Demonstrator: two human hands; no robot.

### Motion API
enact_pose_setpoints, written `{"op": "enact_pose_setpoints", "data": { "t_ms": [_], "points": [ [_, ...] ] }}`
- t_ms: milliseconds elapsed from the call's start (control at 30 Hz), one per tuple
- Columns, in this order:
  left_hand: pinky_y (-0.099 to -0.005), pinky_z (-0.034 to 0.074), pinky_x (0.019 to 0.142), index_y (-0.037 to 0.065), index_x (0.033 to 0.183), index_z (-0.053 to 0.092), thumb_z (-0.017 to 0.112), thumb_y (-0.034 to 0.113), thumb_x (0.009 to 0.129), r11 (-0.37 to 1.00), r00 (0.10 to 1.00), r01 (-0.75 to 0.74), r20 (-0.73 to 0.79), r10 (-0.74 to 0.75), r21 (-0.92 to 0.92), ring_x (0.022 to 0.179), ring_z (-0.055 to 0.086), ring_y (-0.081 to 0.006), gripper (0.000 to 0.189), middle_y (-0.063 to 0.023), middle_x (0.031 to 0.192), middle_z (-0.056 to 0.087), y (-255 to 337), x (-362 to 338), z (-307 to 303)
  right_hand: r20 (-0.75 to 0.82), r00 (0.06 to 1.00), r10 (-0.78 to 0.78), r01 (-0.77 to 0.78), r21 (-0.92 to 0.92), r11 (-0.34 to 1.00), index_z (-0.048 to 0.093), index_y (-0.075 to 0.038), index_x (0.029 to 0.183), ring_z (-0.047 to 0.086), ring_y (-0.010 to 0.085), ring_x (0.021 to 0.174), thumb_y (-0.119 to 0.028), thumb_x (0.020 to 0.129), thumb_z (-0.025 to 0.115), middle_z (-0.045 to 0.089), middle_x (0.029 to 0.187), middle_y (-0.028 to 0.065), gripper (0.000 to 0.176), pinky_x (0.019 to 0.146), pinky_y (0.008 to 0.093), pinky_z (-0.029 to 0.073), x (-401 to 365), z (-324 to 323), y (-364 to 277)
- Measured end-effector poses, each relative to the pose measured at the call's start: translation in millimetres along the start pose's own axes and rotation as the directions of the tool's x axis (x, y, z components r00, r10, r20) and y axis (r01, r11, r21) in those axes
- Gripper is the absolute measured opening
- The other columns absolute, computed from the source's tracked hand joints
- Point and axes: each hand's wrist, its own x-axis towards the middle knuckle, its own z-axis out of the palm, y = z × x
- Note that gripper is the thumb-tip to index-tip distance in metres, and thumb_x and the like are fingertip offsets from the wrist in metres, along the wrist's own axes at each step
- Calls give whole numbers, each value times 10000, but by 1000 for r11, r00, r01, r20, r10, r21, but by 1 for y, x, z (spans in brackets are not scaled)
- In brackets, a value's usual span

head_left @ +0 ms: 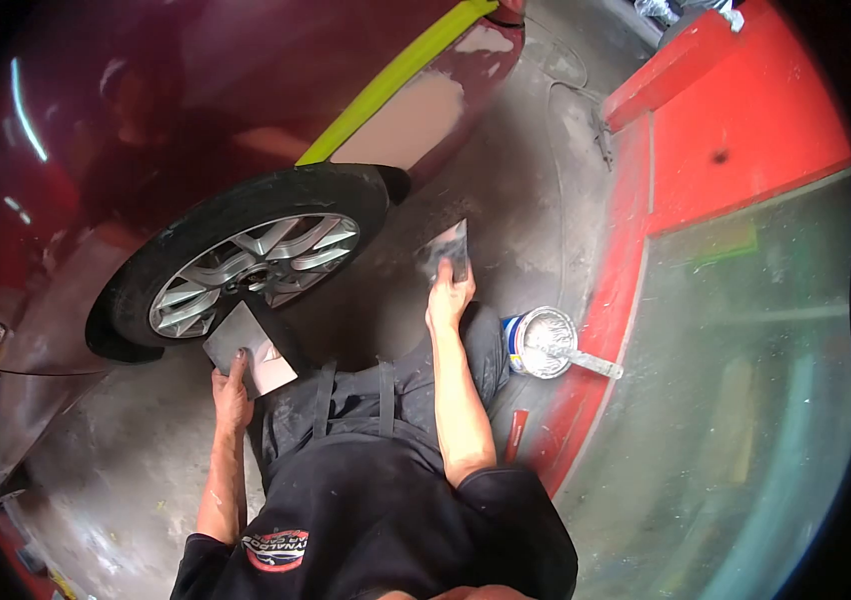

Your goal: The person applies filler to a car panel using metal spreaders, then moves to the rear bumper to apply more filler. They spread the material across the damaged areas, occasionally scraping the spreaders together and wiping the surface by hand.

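My left hand (233,397) grips a flat grey mixing board (244,345), thumb on top; pale pink body filler (272,368) covers its lower right part. My right hand (450,297) is closed on a thin filler spreader (453,246) with a pinkish smear on its face. The spreader is held in the air to the right of the wheel (261,265), apart from the car. Ahead is the dark red car (196,80), where a smooth pink filler patch (412,118) lies below a strip of yellow-green masking tape (396,75).
An open filler tin (546,342) stands by my right knee, with a flat stirring stick (596,363) lying across its rim. A red wall (736,120) with a large glass panel (716,350) runs along the right. A thin cable (554,150) trails over the grey floor (506,200).
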Motion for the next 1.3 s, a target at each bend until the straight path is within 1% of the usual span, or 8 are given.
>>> {"op": "enact_pose_setpoints", "data": {
  "t_ms": [100,267,500,700,900,933,1100,1300],
  "points": [
    [-358,525,920,19,1183,615,712,229,946,1000,999,-1,-34,1,-1,1029,647,-183,331,-78,1132,664,-2,0,0,74,986,149,-154,55,987,600,65,1276,631,214,1082,49,900,589,667,1222,113,376,953,316,484,-11,-24,48],
    [-331,481,939,4,1216,611,701,229,956,988,994,-96,-39,102,119,1019,627,-166,355,-71,1156,661,-18,8,-14,73,959,275,-266,-112,957,644,-4,1245,575,100,766,21,922,567,687,1049,36,333,628,269,457,-33,-18,69],
    [-344,461,987,-6,1299,540,696,230,962,982,993,-96,85,83,161,1088,601,-181,440,-85,1218,639,-14,8,-18,19,940,340,-329,-204,922,638,15,1249,628,157,890,-11,914,586,692,1058,70,339,750,297,497,-38,-31,80],
    [-352,459,1012,-5,1344,490,699,233,962,998,994,-22,107,15,56,1128,598,-211,496,-110,1282,603,-18,10,-24,71,966,248,-191,-447,874,562,112,1316,621,249,1108,-50,918,591,677,1203,184,431,995,337,457,-40,-39,99],
    [-306,427,971,-8,1167,672,663,237,986,998,992,-69,106,68,9,1055,586,-136,305,-42,1149,674,-17,12,-23,477,861,-178,474,-622,623,578,2,1362,657,181,967,-20,918,535,685,1211,159,447,863,311,516,-16,-1,0],
    [-308,423,978,-11,1171,670,666,240,985,998,991,-66,116,64,18,1064,585,-138,312,-46,1159,672,-18,11,-26,510,849,-135,466,-605,646,619,3,1296,630,370,1189,-27,914,541,651,1263,242,392,1021,380,481,-15,15,-41],
    [-329,415,1014,-19,1230,628,685,254,974,999,986,-32,165,36,-26,1105,585,-163,379,-70,1207,657,-12,11,-19,720,604,-342,797,-535,281,703,-26,1049,662,418,841,-41,870,571,682,915,192,223,753,456,539,11,54,-154],
    [-339,414,1031,-29,1290,561,708,256,957,999,995,-51,83,50,4,1123,584,-195,463,-91,1238,636,-24,14,-25,789,555,-262,827,-493,269,703,-3,1040,663,391,847,-49,849,564,666,868,204,240,780,451,523,9,71,-192]
  ]
}}
